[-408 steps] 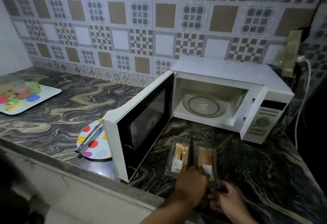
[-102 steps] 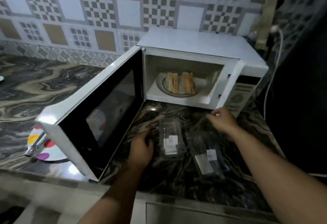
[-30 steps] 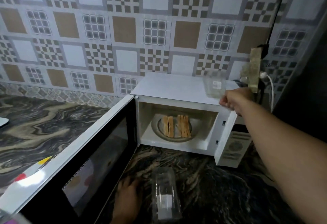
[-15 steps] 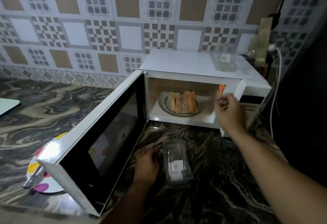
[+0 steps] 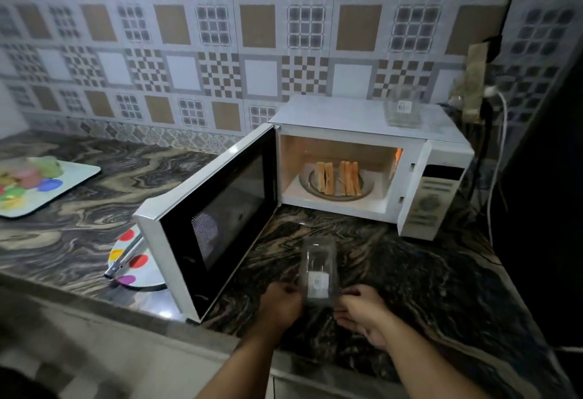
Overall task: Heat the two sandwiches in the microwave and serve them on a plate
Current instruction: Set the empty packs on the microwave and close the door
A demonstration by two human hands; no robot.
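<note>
1. Two hands sat nearest me at the counter's front edge: my left hand (image 5: 280, 305) and my right hand (image 5: 362, 310) flanked the near end of a clear plastic sandwich box (image 5: 319, 271). The left's curled fingers touched its left side; the right hand lay palm-up with loosely bent fingers by its right corner, and I could not tell whether it gripped. The box lay flat on the marbled counter (image 5: 410, 279), nothing inside but a white label.
2. Left of that, the microwave door (image 5: 208, 225) stood swung wide open over the counter.
3. Behind the door's outer edge lay a dotted plate (image 5: 132, 269), partly hidden, with metal tongs (image 5: 124, 258) resting across it.
4. Farther back, the microwave (image 5: 362, 152) cavity was lit, and both sandwiches (image 5: 339, 178) stood on edge side by side on the glass turntable (image 5: 366, 189).
5. On the microwave's roof, toward the right, sat a second clear box (image 5: 403, 110), empty apart from its label.
6. Far left, a white tray (image 5: 75, 178) held blurred colourful items I could not identify.
</note>
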